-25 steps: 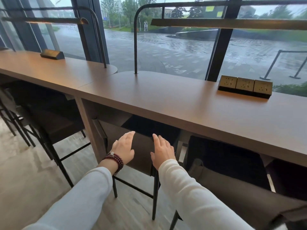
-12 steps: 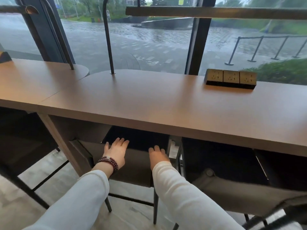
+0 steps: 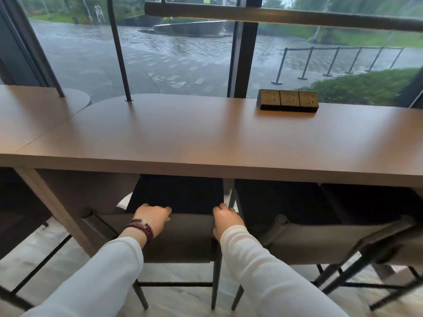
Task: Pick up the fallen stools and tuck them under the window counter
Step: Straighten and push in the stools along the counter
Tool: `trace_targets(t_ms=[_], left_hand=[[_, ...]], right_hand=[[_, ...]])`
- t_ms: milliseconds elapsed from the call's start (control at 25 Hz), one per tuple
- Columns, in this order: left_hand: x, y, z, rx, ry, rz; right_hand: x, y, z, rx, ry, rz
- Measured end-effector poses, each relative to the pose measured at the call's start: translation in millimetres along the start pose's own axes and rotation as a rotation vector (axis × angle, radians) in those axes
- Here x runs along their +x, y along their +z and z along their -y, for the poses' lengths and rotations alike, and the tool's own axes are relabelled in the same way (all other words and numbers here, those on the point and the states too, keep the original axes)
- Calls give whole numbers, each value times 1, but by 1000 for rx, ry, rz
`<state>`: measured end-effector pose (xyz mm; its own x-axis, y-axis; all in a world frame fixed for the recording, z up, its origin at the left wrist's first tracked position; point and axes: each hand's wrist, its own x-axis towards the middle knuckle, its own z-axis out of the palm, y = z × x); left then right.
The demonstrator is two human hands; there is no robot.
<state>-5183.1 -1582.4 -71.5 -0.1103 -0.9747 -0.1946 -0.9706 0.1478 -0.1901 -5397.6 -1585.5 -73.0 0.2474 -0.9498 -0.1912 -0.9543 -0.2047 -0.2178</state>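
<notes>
Under the front edge of the long brown matte worktop [image 3: 206, 138], seen from the head camera, a grey-brown padded stool [image 3: 183, 241] stands upright on thin black metal legs. Its dark seat sits in the shadow beneath the slab, and its low, smooth, slightly curved backrest faces the person.

The left hand [image 3: 152, 217] comes out of a white sleeve, with a string of dark red beads [image 3: 140, 226] round the wrist. Its fingers are curled over the top edge of the backrest, near the middle. The right hand [image 3: 225, 221] grips the backrest's right top corner, fingers hooked over the far side and thumb down the near side. The fingertips of both hands are hidden behind the padding.

Just beside it on the right, a second padded stool of the same make [image 3: 320, 241] is also upright and tucked under. Its right part is blurred and crossed by dark bars that are hard to sort out. How far either seat reaches under the worktop cannot be told.

Near the glass, a black wedge-shaped block of three brass-coloured sockets [image 3: 288, 100] rests on the worktop. A thin dark metal lamp post [image 3: 119, 49] rises from the surface and is cut off by the top edge. A long flat lamp bar [image 3: 274, 16] runs across above. The pale marbled floor [image 3: 183, 298] looks glossy. At the far left the space beneath the neighbouring slab is too dark to read.
</notes>
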Motion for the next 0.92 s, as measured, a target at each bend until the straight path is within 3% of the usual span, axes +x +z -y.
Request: trace_targets(t_ms=[120,320,400,480,600,920], left_hand=[[-4,1,-3,-33,12,-19],[8,-9,-14,-154,38,94],[14,-13,-34,-230,122,85],[20,-18,-66,-305,206,38],[27,-25,-117,-316,306,-30],[30,-23,-138,-250,305,-97]], right_hand=[[-5,-4,0,-11,-6,21],[-16,-35,-42,-129,-55,3],[-25,-49,-74,-279,41,-15],[-35,-57,-103,-360,228,77],[-46,-51,-128,-286,348,210],[-52,-35,-140,-190,260,44]])
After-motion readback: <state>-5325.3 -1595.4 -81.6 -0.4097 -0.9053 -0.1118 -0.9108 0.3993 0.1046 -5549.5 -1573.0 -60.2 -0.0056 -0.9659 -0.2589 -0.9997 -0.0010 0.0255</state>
